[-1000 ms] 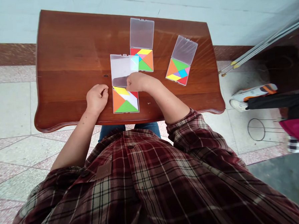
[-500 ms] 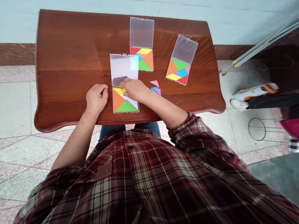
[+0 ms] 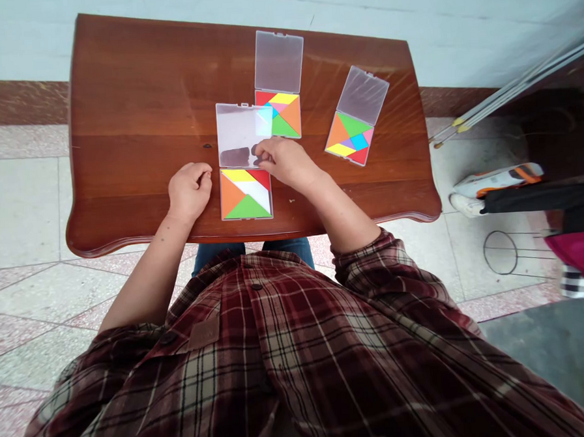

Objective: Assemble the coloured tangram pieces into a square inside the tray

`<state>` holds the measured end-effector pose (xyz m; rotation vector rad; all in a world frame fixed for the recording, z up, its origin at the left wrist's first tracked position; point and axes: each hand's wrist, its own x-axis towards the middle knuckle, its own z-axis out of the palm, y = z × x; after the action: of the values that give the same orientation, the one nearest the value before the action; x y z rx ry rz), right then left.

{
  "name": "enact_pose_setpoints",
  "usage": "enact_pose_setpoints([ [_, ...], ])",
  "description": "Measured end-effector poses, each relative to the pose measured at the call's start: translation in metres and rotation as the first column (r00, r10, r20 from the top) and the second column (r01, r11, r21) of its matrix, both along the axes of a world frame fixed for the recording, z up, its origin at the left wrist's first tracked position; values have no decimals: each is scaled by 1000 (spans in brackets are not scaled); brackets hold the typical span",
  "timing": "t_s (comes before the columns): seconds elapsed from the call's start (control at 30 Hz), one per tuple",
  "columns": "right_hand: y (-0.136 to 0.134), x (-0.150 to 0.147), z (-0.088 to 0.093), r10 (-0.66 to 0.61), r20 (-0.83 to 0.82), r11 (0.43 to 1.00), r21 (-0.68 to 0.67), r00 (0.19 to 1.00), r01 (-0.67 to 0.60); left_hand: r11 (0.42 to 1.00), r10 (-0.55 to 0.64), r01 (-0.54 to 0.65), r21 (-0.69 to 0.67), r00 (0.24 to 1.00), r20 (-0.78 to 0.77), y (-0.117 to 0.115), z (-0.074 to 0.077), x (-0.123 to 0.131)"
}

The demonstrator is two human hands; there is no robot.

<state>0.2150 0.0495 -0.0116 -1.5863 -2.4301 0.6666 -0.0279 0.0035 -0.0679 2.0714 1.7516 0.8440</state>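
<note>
My left hand [image 3: 189, 191] rests as a loose fist on the wooden table [image 3: 134, 109], just left of the near tangram box [image 3: 246, 195]. That box holds yellow, red, orange and green pieces around a white gap. Its clear lid [image 3: 236, 130] lies open behind it. My right hand [image 3: 289, 163] lies palm down right of the box, with curled fingertips at the lid's near right corner. Whatever is under the palm is hidden.
Two more open tangram boxes lie further back: one [image 3: 277, 115] behind the near lid, one [image 3: 349, 139] tilted at the right. Off the table's right edge are a person's shoe [image 3: 495, 180], slanting metal rods [image 3: 510, 89] and a wire ring [image 3: 502, 253].
My right hand slid from over the near box to its right and now covers the loose pink, blue and purple pieces seen there half a second ago. My left hand has not moved.
</note>
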Motion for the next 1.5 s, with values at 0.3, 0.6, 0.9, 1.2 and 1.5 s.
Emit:
enact_pose_setpoints([
  [0.3, -15, -12, -2, 63, 15, 997, -49, 998, -63, 998, -22, 22, 58, 1000, 0, 1, -2, -3],
  [0.6, -14, -26, -11, 109, 104, 993, -47, 989, -104, 1000, 9, -9, 14, 1000, 23, 2, -1, -1],
  [0.9, -13, -12, -9, 36, -61, 999, -10, 997, -37, 999, 11, -12, 40, 1000, 27, 1, 1, -1],
  [1.2, -54, 50, -10, -220, -221, 976, -44, 950, 215, 998, -8, 4, 65, 998, 68, 3, -1, -5],
  [1.5, -86, 98, -47, -468, -355, 859, 34, 810, 511, 939, -324, 334, 80, 939, -114, -23, 24, 19],
])
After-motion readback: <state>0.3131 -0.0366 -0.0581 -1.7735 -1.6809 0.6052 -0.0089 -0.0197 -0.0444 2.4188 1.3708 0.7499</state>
